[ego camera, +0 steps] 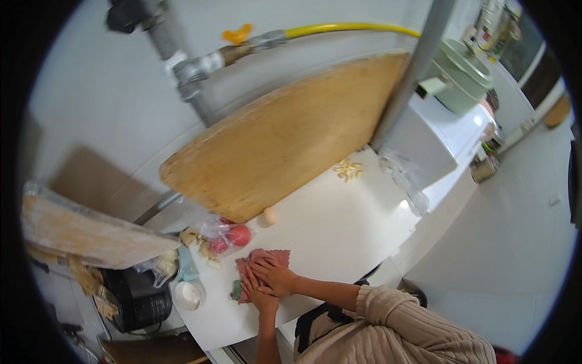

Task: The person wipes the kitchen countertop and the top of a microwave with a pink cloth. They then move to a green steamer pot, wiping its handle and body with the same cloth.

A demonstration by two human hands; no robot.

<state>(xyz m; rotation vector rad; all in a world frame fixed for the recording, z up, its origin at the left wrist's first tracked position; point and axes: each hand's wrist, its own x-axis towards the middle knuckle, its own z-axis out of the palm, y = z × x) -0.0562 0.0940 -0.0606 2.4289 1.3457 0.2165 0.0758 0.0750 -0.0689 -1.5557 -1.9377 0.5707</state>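
A pinkish-red cloth (282,258) lies on the white worktop (318,227). Both my hands rest flat on it, fingers partly overlapping. My left hand (259,289) is the lower one in the picture; my right hand (275,275) lies against it from the right. A bit of green cloth (236,290) shows beside the red one. Above the hands are a clear plastic bag with red tomatoes (238,235) and an egg (269,215). Whether the fingers grip the cloth cannot be made out.
A large wooden board (291,136) leans on the wall. Peeled garlic cloves (348,169) lie near its right end. A small bowl of white powder (188,295) stands at the left edge, near a black appliance (136,298). A grey pipe (411,77) rises at the right.
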